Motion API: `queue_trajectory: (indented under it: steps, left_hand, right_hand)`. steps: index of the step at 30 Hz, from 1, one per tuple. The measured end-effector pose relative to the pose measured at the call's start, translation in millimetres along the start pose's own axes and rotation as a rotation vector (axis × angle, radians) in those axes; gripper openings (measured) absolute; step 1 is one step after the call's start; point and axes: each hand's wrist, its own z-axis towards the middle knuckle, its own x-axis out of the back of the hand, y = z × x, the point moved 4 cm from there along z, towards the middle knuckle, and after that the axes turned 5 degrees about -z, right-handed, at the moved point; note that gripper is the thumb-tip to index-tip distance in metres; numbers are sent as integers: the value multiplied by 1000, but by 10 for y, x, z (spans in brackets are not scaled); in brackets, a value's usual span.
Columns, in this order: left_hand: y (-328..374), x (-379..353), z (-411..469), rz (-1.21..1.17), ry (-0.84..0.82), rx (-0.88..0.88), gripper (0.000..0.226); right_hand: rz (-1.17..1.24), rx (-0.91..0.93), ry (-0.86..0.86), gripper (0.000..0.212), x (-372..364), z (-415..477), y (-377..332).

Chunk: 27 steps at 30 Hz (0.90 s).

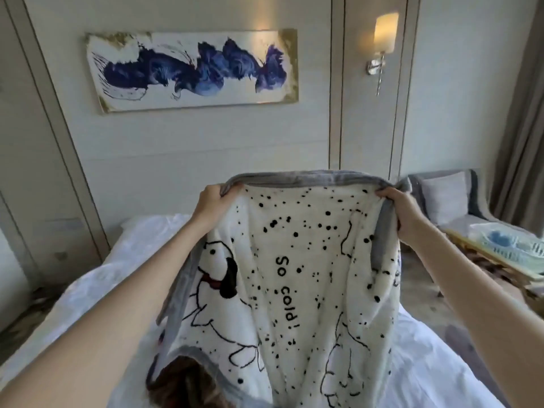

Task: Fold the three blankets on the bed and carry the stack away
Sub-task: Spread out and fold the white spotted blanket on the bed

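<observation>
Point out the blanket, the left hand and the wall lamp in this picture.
blanket (306,231): head view, on its white spotted face.
left hand (210,200): head view, on the back of the hand.
wall lamp (386,32): head view, on the lit shade.

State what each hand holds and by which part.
The left hand and right hand each grip the grey top edge of the white black-dotted fleece blanket.

blanket (294,290) | black lettering "So cold!" | runs sideways
</observation>
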Motion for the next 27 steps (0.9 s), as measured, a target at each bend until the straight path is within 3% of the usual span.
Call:
queue_trajectory:
  steps: [3,6,8,13,16,22,24,27]
  left_hand:
    - [-985,-540,-487,28,-153,192,47]
    - [-1874,-967,-1061,36,-274,355,43]
    - [-2383,-1191,-1424,66,-351,445,41]
    - [-3405,-1625,-2218,171,-610,576,42]
    - [-3790,-1791,-2411,182,-676,627,41]
    - [-3930,-2028,-1758,205,-583,603,29]
    - [-3742,-2013,-1065,181,-493,531,15]
    - [-3104,-1797,348,148,-322,309,17]
  right_hand:
    - [-232,-207,-4,19,168,-93,1149]
    - [-478,-305,-65,8,396,-360,2143]
    - [-620,-364,-144,13,560,-512,2762]
    - [-960,-484,-368,13,803,-826,4093]
    - [-1066,-511,-446,19,782,-914,4574]
    - [-1114,-433,-452,9,247,-352,4627]
    - [-1123,-300,-391,10,-103,222,4260]
    - [-1144,-15,-261,16,-686,1262,3233]
